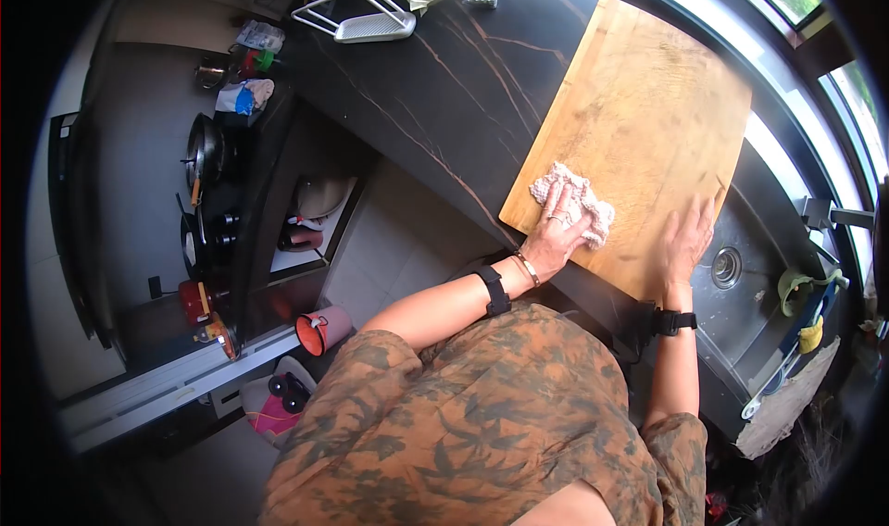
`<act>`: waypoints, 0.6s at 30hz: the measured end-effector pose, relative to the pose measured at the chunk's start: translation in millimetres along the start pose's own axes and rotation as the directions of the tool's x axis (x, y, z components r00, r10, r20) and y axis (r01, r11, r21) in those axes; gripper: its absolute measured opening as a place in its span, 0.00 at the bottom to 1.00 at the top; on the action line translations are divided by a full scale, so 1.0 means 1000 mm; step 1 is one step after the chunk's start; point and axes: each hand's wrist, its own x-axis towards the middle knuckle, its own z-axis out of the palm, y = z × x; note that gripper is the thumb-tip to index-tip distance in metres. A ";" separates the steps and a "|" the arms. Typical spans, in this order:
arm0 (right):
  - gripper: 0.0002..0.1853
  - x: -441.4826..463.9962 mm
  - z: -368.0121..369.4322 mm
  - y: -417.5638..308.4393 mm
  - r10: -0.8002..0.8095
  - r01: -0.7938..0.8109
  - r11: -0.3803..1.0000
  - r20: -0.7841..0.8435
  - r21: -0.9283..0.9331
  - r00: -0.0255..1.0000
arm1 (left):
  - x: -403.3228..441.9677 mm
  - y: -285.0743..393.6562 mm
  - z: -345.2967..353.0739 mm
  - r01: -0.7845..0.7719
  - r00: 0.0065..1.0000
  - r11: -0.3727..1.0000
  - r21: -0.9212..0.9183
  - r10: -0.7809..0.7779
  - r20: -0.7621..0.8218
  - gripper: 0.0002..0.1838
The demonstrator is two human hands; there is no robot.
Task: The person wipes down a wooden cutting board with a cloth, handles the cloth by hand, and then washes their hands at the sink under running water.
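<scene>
A large wooden cutting board [653,123] lies on the dark counter, its near right part reaching over the sink edge. My left hand [553,239] presses a crumpled pale pink-and-white cloth [576,193] onto the board's near left part, fingers bent over it. A ring and a bracelet show on that hand and wrist. Flat on the board's near right part rests my right hand [685,239], fingers stretched out and slightly blurred, holding nothing. Faint marks and scratches run across the wood.
To the right is a sink [727,313] with a drain [727,267]. A white wire-handled rack [375,26] stands at the far left of the dark counter [435,91]. Pans [206,146] sit on the left side. Windows line the back right.
</scene>
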 end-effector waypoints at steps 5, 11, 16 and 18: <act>0.29 -0.002 0.002 -0.003 -0.005 0.008 0.994 0.026 -0.105 1.000 | 0.025 -0.033 0.000 -0.080 0.997 0.997 0.018 0.080 0.013 0.21; 0.29 -0.002 -0.001 -0.007 0.001 0.000 0.996 0.012 -0.092 1.000 | 0.122 -0.081 0.010 -0.087 0.996 0.993 0.081 0.089 -0.017 0.20; 0.30 0.003 -0.008 -0.014 0.025 -0.020 0.996 0.055 -0.089 0.998 | 0.236 -0.115 0.009 -0.095 0.994 0.961 0.260 0.080 0.069 0.14; 0.31 0.005 -0.010 -0.016 0.040 -0.033 0.995 0.076 -0.093 0.996 | 0.279 -0.127 0.009 -0.074 0.988 0.968 0.240 0.038 0.151 0.13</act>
